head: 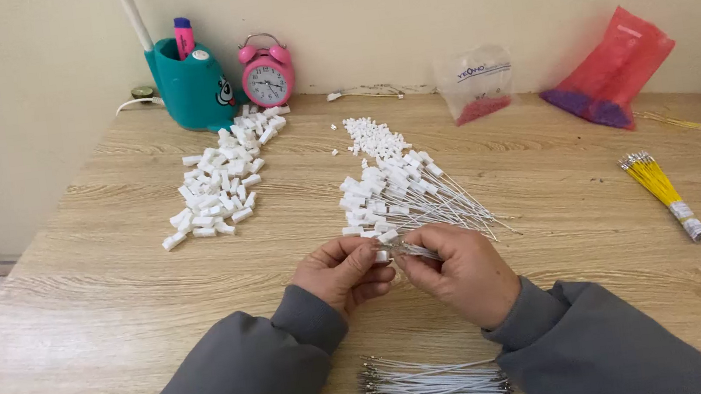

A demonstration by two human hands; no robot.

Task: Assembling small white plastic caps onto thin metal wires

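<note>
The thin white wire (414, 251) could slip or bend if the pinch slackens, since it is fine and the white plug (382, 256) is small. The left hand (343, 273) is closed on the plug at its fingertips; the right hand (456, 271) is closed on the wire, touching the plug. Just beyond both hands lies a heap of finished wires (407, 195) on the table (118, 320).
</note>
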